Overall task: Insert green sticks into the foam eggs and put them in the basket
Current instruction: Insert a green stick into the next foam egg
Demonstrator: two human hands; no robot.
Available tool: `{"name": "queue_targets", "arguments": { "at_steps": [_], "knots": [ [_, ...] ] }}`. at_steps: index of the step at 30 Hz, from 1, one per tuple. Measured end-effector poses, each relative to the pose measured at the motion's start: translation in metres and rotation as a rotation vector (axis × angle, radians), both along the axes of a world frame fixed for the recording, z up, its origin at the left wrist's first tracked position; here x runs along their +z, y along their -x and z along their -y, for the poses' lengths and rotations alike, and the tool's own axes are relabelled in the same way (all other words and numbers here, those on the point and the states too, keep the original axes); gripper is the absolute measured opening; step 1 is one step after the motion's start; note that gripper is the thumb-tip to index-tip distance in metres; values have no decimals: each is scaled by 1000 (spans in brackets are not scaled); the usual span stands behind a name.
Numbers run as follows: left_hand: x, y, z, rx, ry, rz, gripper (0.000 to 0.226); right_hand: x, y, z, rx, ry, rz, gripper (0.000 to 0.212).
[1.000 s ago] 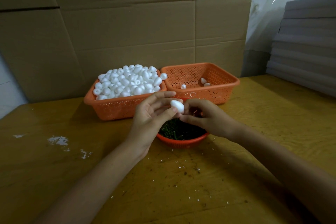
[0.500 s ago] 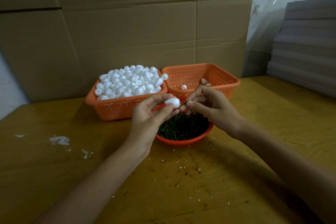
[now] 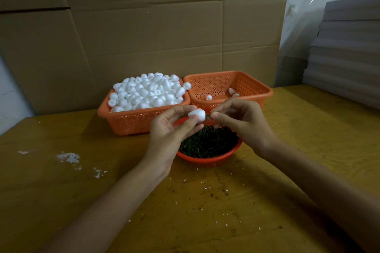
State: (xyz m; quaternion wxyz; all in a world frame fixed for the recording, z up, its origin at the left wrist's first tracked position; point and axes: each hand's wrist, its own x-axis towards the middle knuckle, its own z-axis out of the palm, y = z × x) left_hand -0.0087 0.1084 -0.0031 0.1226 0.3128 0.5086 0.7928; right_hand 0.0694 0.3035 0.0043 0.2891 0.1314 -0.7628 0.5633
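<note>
My left hand (image 3: 168,129) pinches a white foam egg (image 3: 197,114) between thumb and fingers, above the round red bowl (image 3: 207,160) of green sticks (image 3: 207,141). My right hand (image 3: 240,121) pinches a green stick (image 3: 208,115) whose tip meets the egg's right end; most of the stick is hidden by my fingers. Behind stand two orange baskets: the left basket (image 3: 131,121) is heaped with foam eggs (image 3: 148,92), and the right basket (image 3: 255,86) holds three eggs (image 3: 232,91).
The baskets and bowl sit on a yellow-brown wooden table (image 3: 205,211) sprinkled with white foam crumbs (image 3: 67,157). Large cardboard sheets (image 3: 144,26) lean behind the baskets. A stack of grey boards (image 3: 347,51) rises at the right.
Both hands rose from just over the bowl. My right hand came up with a green stick and brought it to the egg's right end.
</note>
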Motion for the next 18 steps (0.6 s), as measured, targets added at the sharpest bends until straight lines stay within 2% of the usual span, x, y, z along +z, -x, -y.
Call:
{"name": "queue_targets", "arguments": {
  "at_steps": [10,14,18],
  "knots": [
    [0,3,2,2,24,-10,37,1,-4,6,-65,-45,-55,13],
    [0,4,2,1,12,8,36,3,-6,3,-123,-196,-32,16],
    [2,7,2,-51,-35,58,31,8,-10,5,-300,-493,-143,18]
  ]
}}
